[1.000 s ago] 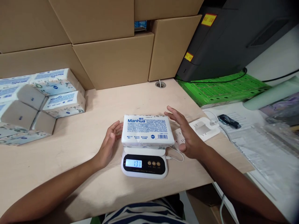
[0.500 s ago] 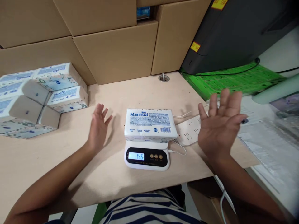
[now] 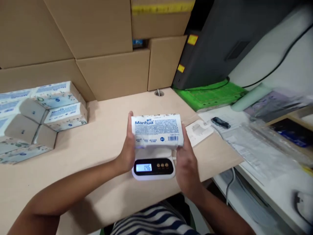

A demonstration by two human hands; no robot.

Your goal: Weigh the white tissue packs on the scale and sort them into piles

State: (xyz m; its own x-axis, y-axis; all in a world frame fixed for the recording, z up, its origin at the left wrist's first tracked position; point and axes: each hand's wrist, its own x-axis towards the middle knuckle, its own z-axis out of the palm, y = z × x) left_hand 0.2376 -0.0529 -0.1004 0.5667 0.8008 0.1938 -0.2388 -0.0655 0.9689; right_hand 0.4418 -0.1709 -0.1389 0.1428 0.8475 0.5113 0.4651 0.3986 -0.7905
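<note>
A white pack of tissues (image 3: 156, 132) with blue "Manhua" print is over the white digital kitchen scale (image 3: 154, 177), whose lit display reads 1.46. My left hand (image 3: 127, 147) presses flat against the pack's left side, fingers pointing up. Against its right side is my right hand (image 3: 187, 163), slightly blurred, with part of its fingers behind the pack. Between them the two palms grip the pack. Whether its underside still touches the scale's platform, I cannot tell.
More tissue packs (image 3: 66, 116) are stacked at the left of the wooden table (image 3: 105, 130). Cardboard boxes (image 3: 112, 73) stand along the back. On the right are a green crate (image 3: 202, 94), a white power strip (image 3: 199, 130), a dark object (image 3: 220, 122) and clear plastic bags (image 3: 259, 150).
Both hands have come inward from either side of the scale and closed on the pack of tissues. The view has turned somewhat toward the right. The display still shows 1.46.
</note>
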